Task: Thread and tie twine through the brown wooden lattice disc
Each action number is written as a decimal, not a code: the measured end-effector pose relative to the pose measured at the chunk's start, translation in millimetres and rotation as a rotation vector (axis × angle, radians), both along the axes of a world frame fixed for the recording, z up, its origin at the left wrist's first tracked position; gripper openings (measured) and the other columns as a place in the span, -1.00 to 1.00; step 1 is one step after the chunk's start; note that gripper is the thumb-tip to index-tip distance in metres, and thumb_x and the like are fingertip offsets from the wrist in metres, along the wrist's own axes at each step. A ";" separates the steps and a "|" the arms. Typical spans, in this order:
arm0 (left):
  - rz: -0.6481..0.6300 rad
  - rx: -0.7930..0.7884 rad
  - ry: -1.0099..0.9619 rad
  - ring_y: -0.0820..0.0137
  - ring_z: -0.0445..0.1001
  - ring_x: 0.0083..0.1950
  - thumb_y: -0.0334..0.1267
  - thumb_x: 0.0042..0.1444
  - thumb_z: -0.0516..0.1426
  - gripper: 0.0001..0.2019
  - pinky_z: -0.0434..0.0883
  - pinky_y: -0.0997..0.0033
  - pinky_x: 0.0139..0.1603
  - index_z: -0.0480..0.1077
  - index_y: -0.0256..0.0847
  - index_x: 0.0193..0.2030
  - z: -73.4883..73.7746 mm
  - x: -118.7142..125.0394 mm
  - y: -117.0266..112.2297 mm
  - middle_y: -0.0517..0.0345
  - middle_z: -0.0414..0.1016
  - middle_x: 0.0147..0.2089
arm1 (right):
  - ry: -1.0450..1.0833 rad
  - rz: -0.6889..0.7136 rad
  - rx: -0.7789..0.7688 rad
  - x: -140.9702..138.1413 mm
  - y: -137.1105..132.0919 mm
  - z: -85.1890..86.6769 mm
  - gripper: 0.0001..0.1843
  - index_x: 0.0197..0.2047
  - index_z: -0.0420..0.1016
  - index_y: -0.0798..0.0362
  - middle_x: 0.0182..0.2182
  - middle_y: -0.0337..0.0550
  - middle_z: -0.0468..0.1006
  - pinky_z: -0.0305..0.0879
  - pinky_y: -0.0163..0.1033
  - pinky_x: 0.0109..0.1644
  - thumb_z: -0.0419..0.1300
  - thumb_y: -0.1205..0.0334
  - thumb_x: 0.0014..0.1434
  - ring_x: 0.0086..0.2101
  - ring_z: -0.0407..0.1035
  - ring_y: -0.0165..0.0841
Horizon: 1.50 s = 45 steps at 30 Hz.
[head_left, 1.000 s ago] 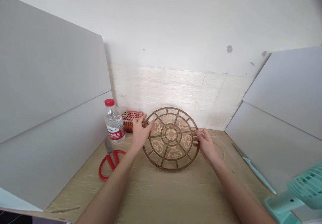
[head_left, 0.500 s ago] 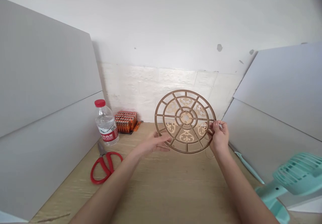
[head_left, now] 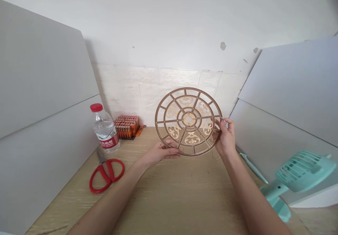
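Round fretwork disc [head_left: 189, 119] is held up between our hands: our right hand [head_left: 225, 137] pinches its edge, and our left hand [head_left: 161, 152] lies open beneath, probably touching the rim. Left of the disc sit a water bottle [head_left: 105, 129], batteries [head_left: 126, 127] and red scissors [head_left: 105, 175].

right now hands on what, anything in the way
Right hand grips openwork disc, left hand under lower edge. Bottle, red scissors off left, clear of hands.
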State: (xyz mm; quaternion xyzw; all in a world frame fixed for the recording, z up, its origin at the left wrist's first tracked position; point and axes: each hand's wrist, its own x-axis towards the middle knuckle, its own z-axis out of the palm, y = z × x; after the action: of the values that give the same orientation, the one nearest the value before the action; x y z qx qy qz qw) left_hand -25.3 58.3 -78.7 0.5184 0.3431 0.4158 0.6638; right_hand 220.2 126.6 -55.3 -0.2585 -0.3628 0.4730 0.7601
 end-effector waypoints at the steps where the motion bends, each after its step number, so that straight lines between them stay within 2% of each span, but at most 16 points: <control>1: 0.002 0.002 -0.006 0.34 0.49 0.00 -0.29 -0.05 0.32 -0.77 0.45 0.27 0.03 0.41 -0.26 -0.26 -2.0 0.1 0.8 0.04 0.55 -0.07 | 0.000 0.011 0.010 0.5 -0.5 0.7 -0.54 -0.28 0.22 -0.10 -0.31 -0.40 0.46 0.26 -0.48 -0.54 0.39 0.00 -0.11 -0.42 0.45 -0.49; 6: 0.037 0.031 -0.027 0.36 0.48 0.00 -0.29 -0.02 0.30 -0.77 0.44 0.29 0.06 0.44 -0.26 -0.21 -4.5 -1.5 3.2 0.04 0.54 -0.05 | -0.070 0.090 0.069 2.8 -0.5 1.5 -0.65 -0.28 0.25 -0.12 -0.24 -0.37 0.43 0.35 -0.39 -0.38 0.33 -0.01 -0.01 -0.31 0.43 -0.47; 11: 0.109 0.057 -0.063 0.38 0.49 -0.02 -0.28 -0.02 0.30 -0.78 0.43 0.31 0.07 0.43 -0.26 -0.23 -2.1 -3.7 5.2 0.06 0.55 -0.06 | -0.256 0.144 0.139 0.3 -3.0 0.4 -0.76 -0.31 0.36 -0.08 -0.14 -0.29 0.42 0.38 -0.29 -0.20 0.29 0.01 0.05 -0.21 0.37 -0.42; 16: 0.149 0.061 -0.089 0.40 0.51 -0.06 -0.28 -0.03 0.31 -0.69 0.42 0.29 0.07 0.39 -0.24 -0.14 -2.8 -6.2 7.9 0.06 0.56 -0.08 | -0.555 0.171 0.174 -7.7 -9.4 -0.8 -0.80 -0.35 0.48 -0.01 -0.33 -0.23 0.44 0.36 -0.27 -0.23 0.30 0.05 0.04 -0.32 0.33 -0.41; 19: 0.148 0.062 -0.094 0.40 0.51 -0.07 -0.28 -0.02 0.31 -0.70 0.42 0.29 0.07 0.38 -0.23 -0.14 -1.4 -7.6 8.0 0.05 0.57 -0.08 | -0.673 0.127 0.196 -13.3 -12.7 -1.5 -0.78 -0.34 0.49 -0.02 -0.34 -0.23 0.45 0.36 -0.24 -0.28 0.26 0.01 0.07 -0.38 0.34 -0.40; 21: 0.141 0.061 -0.093 0.41 0.51 -0.06 -0.27 -0.02 0.30 -0.71 0.41 0.30 0.07 0.39 -0.22 -0.14 0.1 -8.2 7.5 0.07 0.56 -0.08 | -0.725 0.074 0.210 -14.6 -13.4 -1.4 -0.76 -0.34 0.50 -0.03 -0.34 -0.22 0.45 0.36 -0.20 -0.26 0.23 -0.02 0.08 -0.36 0.35 -0.36; 23: 0.129 0.058 -0.084 0.40 0.50 -0.04 -0.27 -0.02 0.30 -0.71 0.42 0.30 0.07 0.40 -0.21 -0.16 1.2 -8.5 6.4 0.07 0.55 -0.07 | -0.754 -0.035 0.219 -12.7 -12.5 -0.6 -0.77 -0.35 0.53 -0.03 -0.34 -0.18 0.44 0.33 -0.09 -0.10 0.25 -0.01 0.06 -0.21 0.34 -0.27; 25: 0.111 0.054 -0.065 0.38 0.49 -0.02 -0.27 -0.04 0.31 -0.74 0.42 0.30 0.05 0.42 -0.24 -0.20 1.9 -8.1 4.8 0.05 0.54 -0.05 | -0.749 -0.176 0.224 -8.2 -10.8 1.0 -0.79 -0.35 0.54 -0.03 -0.31 -0.14 0.44 0.15 0.03 0.12 0.27 0.01 0.05 0.02 0.21 -0.17; 27: 0.087 0.049 -0.039 0.35 0.49 -0.02 -0.27 -0.05 0.32 -0.75 0.44 0.29 0.03 0.42 -0.26 -0.24 2.4 -7.2 2.5 0.02 0.54 -0.06 | -0.728 -0.339 0.242 -2.9 -10.0 3.1 -0.81 -0.34 0.54 -0.02 -0.24 -0.09 0.43 -0.03 0.09 0.23 0.26 0.04 0.07 0.17 0.03 -0.15; 29: 0.059 0.044 -0.011 0.33 0.50 -0.03 -0.26 -0.05 0.32 -0.76 0.44 0.27 0.01 0.42 -0.27 -0.27 3.4 -5.8 -0.2 0.00 0.55 -0.08 | -0.739 -0.517 0.285 1.3 -11.0 4.8 -0.82 -0.33 0.54 0.00 -0.09 -0.02 0.38 -0.03 0.10 0.23 0.23 0.07 0.11 0.21 0.00 -0.15; 32: 0.026 0.043 0.024 0.30 0.51 -0.05 -0.24 -0.07 0.32 -0.77 0.44 0.24 0.00 0.40 -0.28 -0.32 6.2 -4.1 -3.3 -0.01 0.56 -0.12 | -0.849 -0.724 0.362 4.0 -14.6 5.9 -0.84 -0.31 0.54 0.01 0.12 0.03 0.20 0.14 0.11 0.13 0.20 0.12 0.15 0.20 0.05 -0.08; 34: 0.021 0.048 0.043 0.29 0.51 -0.04 -0.23 -0.07 0.32 -0.76 0.44 0.24 0.00 0.40 -0.27 -0.31 8.4 -3.9 -4.2 -0.01 0.56 -0.11 | -0.965 -0.824 0.434 4.3 -16.2 5.9 -0.87 -0.29 0.54 -0.01 0.16 0.01 0.16 0.17 0.13 0.11 0.18 0.17 0.17 0.21 0.03 -0.05; 37: 0.024 0.058 0.074 0.27 0.51 -0.05 -0.22 -0.05 0.31 -0.75 0.45 0.26 -0.03 0.42 -0.28 -0.27 9.7 -3.8 -4.1 -0.03 0.56 -0.12 | -1.116 -0.989 0.599 4.7 -16.0 6.3 -0.92 -0.26 0.51 -0.03 0.09 -0.03 0.28 0.10 0.17 0.18 0.18 0.27 0.17 0.19 0.06 -0.06; 39: 0.023 0.063 0.094 0.27 0.52 -0.07 -0.22 -0.05 0.31 -0.75 0.46 0.26 -0.03 0.45 -0.30 -0.26 9.0 -3.2 -3.8 -0.04 0.56 -0.13 | -1.185 -1.013 0.684 4.9 -15.0 6.9 -0.89 -0.23 0.47 -0.03 0.00 -0.05 0.37 0.14 0.14 0.17 0.18 0.33 0.16 0.15 0.13 -0.09; 41: 0.022 0.068 0.105 0.28 0.52 -0.08 -0.22 -0.04 0.31 -0.75 0.46 0.25 -0.02 0.46 -0.30 -0.25 7.7 -2.2 -3.7 -0.04 0.57 -0.15 | -1.241 -0.961 0.732 5.1 -14.2 7.3 -0.85 -0.19 0.42 -0.03 -0.07 -0.06 0.42 0.21 0.10 0.14 0.17 0.37 0.16 0.11 0.19 -0.13; 45: 0.018 0.081 0.111 0.30 0.51 -0.06 -0.21 -0.02 0.29 -0.77 0.45 0.25 0.00 0.49 -0.27 -0.24 7.6 -1.0 -4.4 0.00 0.56 -0.14 | -1.246 -0.883 0.777 5.5 -13.2 6.2 -0.82 -0.16 0.35 0.01 -0.12 -0.03 0.43 0.32 0.01 0.07 0.14 0.41 0.16 0.07 0.28 -0.17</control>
State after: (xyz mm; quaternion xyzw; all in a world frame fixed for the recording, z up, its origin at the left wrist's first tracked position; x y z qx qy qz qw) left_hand -26.3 53.8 -71.1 0.5641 0.3670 0.4059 0.6184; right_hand 225.7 113.4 -49.1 -0.3098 -0.7168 -0.2527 0.5713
